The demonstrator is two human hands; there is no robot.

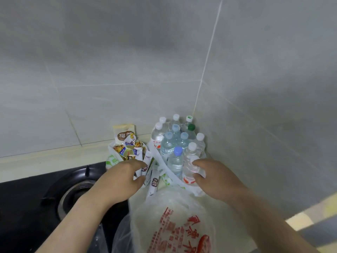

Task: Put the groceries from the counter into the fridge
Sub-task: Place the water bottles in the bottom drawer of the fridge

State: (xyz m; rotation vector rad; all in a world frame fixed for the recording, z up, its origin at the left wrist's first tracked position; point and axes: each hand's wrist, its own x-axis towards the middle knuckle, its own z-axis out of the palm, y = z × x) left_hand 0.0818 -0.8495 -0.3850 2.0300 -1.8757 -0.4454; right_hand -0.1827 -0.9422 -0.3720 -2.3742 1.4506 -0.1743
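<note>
Right hand [217,179]: just right of centre in the lower frame; its grip curls round a clear white-capped bottle [191,167] with a red label.
Left hand [118,178]: left of centre, fingers and thumb curved in a C at the white sachets [145,167]; whether the grip pinches one cannot be told.
Bottles [173,141]: upright cluster in the wall corner at mid-frame, on the counter [45,161]; the held bottle stands at its near right edge.
Snack packets [127,148]: heaped just left of the bottles.
Printed plastic bag [173,225]: bottom centre, red lettering.
Gas stove [45,198]: lower left, black.
</note>
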